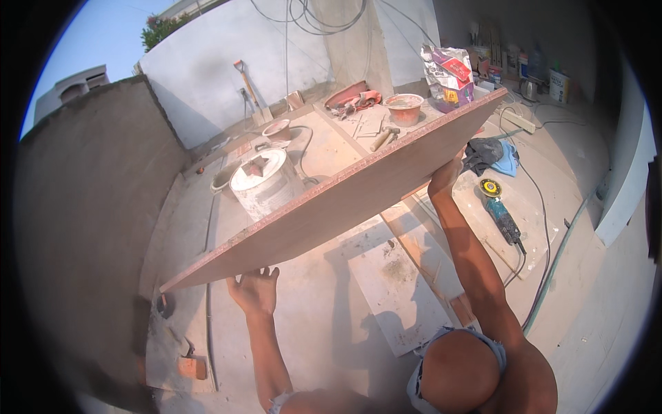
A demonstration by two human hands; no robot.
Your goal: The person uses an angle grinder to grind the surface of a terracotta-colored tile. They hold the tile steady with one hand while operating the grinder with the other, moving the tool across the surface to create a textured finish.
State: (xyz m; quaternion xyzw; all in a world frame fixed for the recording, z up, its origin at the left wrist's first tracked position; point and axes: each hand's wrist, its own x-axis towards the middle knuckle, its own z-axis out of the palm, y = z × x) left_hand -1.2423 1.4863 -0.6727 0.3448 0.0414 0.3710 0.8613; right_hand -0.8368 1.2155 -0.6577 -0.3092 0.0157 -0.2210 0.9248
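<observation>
A large flat tile [358, 196], reddish-brown with a rough pale edge, hangs tilted across the middle, its right end higher. My left hand [254, 293] is under its lower edge near the left end, fingers curled up against it. Under the right part, my right hand [447, 176] grips the lower edge, its fingertips partly hidden by the tile. Behind the tile stands a white bucket [265, 183] with a lump on its lid. Below it on the floor lies a pale dusty board [396, 290].
An angle grinder [502, 214] with a yellow disc lies at right, near dark and blue cloths [485, 155]. A hammer [383, 138], an orange tub [403, 110] and a torn bag [448, 79] are beyond the tile. A brick piece [192, 368] sits at lower left. Cables and a hose cross the right-hand floor.
</observation>
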